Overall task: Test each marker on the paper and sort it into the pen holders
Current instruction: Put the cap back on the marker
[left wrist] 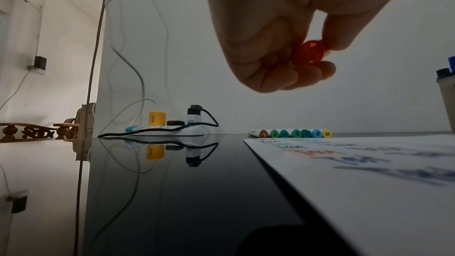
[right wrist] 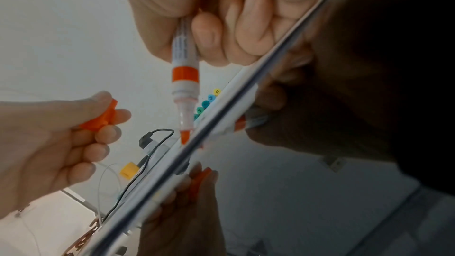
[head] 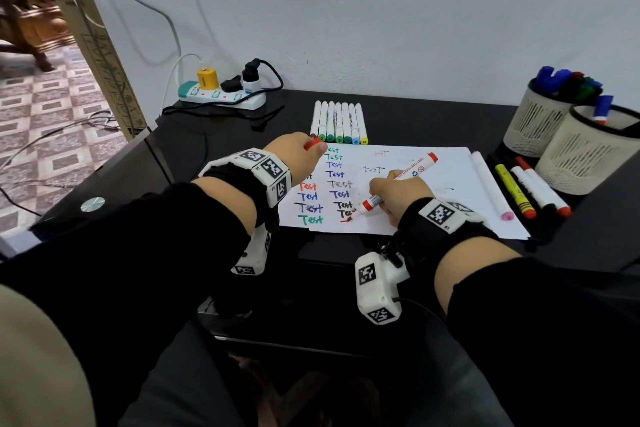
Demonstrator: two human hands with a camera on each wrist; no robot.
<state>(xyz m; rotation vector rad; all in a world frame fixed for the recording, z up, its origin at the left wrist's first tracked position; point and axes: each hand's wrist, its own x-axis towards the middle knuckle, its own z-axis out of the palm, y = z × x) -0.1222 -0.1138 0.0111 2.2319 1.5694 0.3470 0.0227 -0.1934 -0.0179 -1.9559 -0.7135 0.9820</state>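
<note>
While the right hand (head: pixel 398 196) grips the red marker (head: pixel 398 180) with its fingers (right wrist: pixel 209 36) curled round the barrel, the tip rests on the paper (head: pixel 433 191) near the lower rows of written "Test" words. The left hand (head: pixel 298 152) pinches the red cap (left wrist: pixel 310 52) between thumb and fingertips above the paper's far left corner. Two mesh pen holders (head: pixel 585 156) stand at the right of the tabletop (head: pixel 225 156); the farther one apparently holds blue, green and red markers. Seven capped markers (head: pixel 339 121) lie side by side beyond the paper.
</note>
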